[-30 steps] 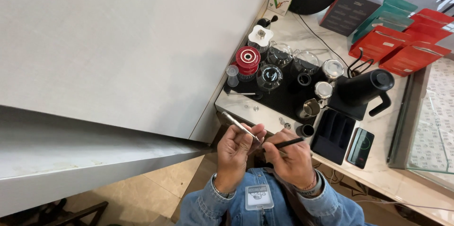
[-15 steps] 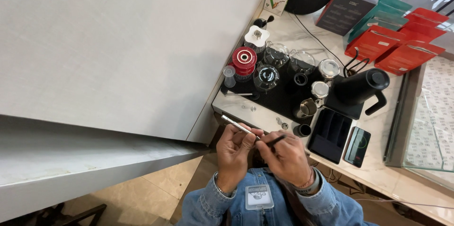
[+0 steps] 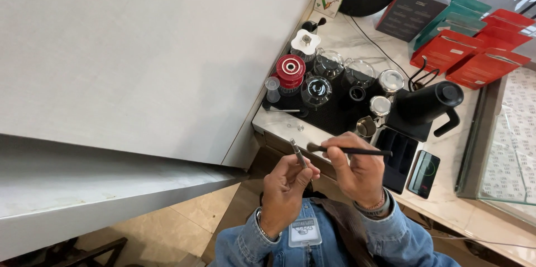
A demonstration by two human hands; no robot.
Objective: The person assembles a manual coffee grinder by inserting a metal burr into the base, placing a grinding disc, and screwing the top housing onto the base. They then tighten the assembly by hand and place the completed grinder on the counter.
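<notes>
My left hand (image 3: 286, 184) grips a thin metal rod-like tool (image 3: 298, 153) that points up and left. My right hand (image 3: 357, 167) holds a slim black brush (image 3: 349, 150) lying level, its bristle tip close to the metal tool's upper end. Both hands hover in front of my chest, just short of the marble counter's edge (image 3: 279, 127). My sleeves are blue denim.
On the counter a black mat (image 3: 335, 116) carries glass drippers, a red dripper (image 3: 291, 69), small metal cups and a black gooseneck kettle (image 3: 427, 102). A phone (image 3: 424, 166) lies by a black tray. Red and green boxes stand at the far right; a large white panel fills the left.
The brush has swung from slanting to level and its tip has come up beside the metal tool. Both hands have shifted slightly toward the counter.
</notes>
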